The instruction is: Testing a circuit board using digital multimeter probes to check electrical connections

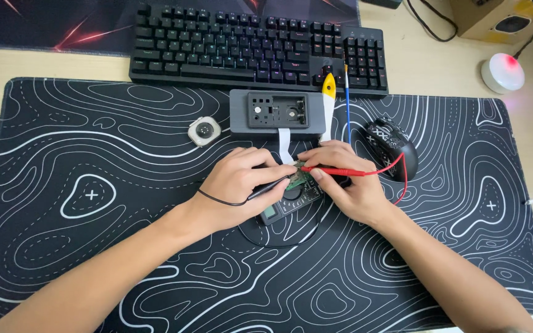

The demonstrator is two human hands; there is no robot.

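Observation:
My left hand (232, 185) grips a black test probe (266, 189) with a thin black lead looping under the wrist. A red test probe (334, 171) sits in my right hand (353, 188), its red lead (402, 172) curling to the right. Both probe tips meet on a small green circuit board (297, 179) held between my fingers. Under the hands lies a dark multimeter (288, 206) with a dial and a small display. A white ribbon cable (285, 145) runs from the board up to a grey box (277, 114) with an open recessed top.
A black desk mat with white contour lines (94, 185) covers the desk. A dark keyboard (248, 46) lies at the back. Nearby are a black mouse (393, 148), a small smartwatch body (205, 131), a yellow-tipped white tool (328, 102), a thin blue brush (347, 105) and a round white light (503, 72).

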